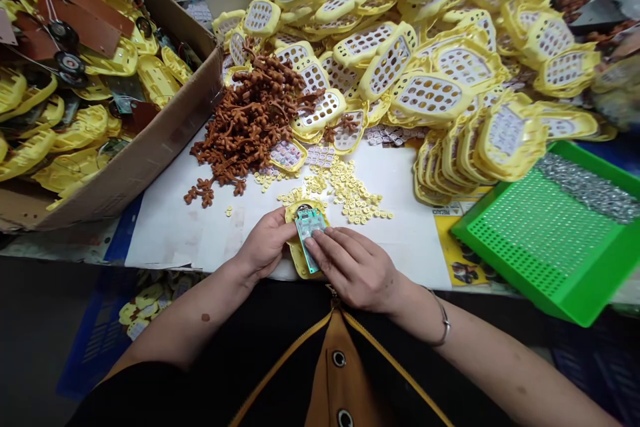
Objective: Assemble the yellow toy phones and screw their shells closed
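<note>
Just over the front edge of the table is a yellow plastic housing half [299,263] with a round dark part at its top. My left hand [266,240] grips its left side between thumb and fingers. A green circuit board [311,240] lies tilted over the housing. My right hand [354,267] has its fingertips pressed together on the board's right side; whether it pinches the board or only presses it, I cannot tell. Beyond the hands are small yellow ring-like pieces [353,190] and a heap of brown branched rubber pieces [250,113].
A cardboard box [165,140] of yellow housings with wired speakers and brown boards stands left. Yellow front shells [390,63] with white perforated faces are piled at the back. On the right, a green perforated tray [540,240] holds many small metal screws [590,187].
</note>
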`<state>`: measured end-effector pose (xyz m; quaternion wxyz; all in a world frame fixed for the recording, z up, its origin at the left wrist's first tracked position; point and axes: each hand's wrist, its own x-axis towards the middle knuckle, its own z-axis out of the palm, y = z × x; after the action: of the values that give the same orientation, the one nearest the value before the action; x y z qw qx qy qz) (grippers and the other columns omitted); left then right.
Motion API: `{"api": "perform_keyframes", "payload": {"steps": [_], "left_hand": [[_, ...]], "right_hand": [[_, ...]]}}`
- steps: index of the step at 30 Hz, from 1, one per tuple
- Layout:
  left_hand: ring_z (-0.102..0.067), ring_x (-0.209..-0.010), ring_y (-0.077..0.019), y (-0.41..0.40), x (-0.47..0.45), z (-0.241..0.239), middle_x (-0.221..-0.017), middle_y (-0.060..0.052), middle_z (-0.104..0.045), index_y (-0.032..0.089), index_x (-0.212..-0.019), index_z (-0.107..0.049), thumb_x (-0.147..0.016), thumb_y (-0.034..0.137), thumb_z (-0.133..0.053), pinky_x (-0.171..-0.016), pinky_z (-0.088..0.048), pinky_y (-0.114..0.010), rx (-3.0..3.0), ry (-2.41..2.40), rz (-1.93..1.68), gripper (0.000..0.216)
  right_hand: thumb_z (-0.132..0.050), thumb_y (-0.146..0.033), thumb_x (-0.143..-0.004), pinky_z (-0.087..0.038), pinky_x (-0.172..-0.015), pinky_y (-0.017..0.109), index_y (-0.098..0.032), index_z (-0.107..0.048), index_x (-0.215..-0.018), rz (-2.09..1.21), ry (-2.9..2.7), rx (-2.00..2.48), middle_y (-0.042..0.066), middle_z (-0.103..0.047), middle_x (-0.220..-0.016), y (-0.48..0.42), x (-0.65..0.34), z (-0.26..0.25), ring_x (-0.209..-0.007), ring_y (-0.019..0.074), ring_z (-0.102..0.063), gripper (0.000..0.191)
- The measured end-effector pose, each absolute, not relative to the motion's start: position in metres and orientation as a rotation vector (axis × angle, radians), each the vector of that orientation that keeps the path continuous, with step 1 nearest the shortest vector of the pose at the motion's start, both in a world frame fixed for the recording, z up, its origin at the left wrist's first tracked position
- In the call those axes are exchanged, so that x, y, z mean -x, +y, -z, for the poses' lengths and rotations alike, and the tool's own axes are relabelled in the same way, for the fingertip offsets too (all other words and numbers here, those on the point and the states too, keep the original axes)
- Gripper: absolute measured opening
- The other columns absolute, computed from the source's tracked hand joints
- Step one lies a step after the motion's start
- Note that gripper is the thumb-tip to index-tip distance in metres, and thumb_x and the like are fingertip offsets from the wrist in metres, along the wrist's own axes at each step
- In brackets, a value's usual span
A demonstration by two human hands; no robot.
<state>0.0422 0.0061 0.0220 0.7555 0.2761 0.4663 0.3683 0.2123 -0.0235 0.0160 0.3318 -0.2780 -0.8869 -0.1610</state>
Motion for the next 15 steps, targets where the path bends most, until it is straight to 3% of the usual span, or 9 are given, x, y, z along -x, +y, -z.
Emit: {"api": "perform_keyframes", "payload": {"steps": [6,10,15], "left_hand": [[-0.066,-0.089,-0.021,0.007,-0.035,-0.018,-0.086,-0.005,-0.073,0.014,-0.087,-0.069,-0.064,0.019,-0.076,-0.085,-0.047,-0.032,-0.674,1.027,-0.817,0.024],[-0.065,-0.077,-0.0192,0.009,-0.025,-0.02,-0.082,-0.007,-0.072,0.012,-0.087,-0.068,-0.062,0.022,-0.077,-0.076,-0.048,-0.03,-0.632,0.918,-0.719,0.028],[-0.064,-0.076,-0.0165,0.009,-0.028,-0.022,-0.084,-0.006,-0.071,0.012,-0.089,-0.066,-0.068,0.028,-0.078,-0.075,-0.047,-0.028,-0.617,0.937,-0.729,0.028]], "right_hand": [[-0.055,-0.01,-0.086,-0.063,-0.073,0.034,-0.004,-0.067,-0.103,0.305,-2.261,0.745,0.014,-0.076,-0.093,-0.022,-0.21,-0.008,-0.081,0.0226,-0.071,0.022],[-0.051,-0.008,-0.087,-0.063,-0.072,0.035,-0.006,-0.059,-0.118,0.229,-2.222,0.784,0.015,-0.076,-0.091,-0.022,-0.211,-0.002,-0.084,0.0221,-0.071,0.032],[-0.061,-0.028,-0.087,-0.063,-0.07,0.039,-0.003,-0.058,-0.118,0.142,-2.249,0.753,0.019,-0.074,-0.092,-0.023,-0.208,0.002,-0.084,0.0261,-0.071,0.04]]}}
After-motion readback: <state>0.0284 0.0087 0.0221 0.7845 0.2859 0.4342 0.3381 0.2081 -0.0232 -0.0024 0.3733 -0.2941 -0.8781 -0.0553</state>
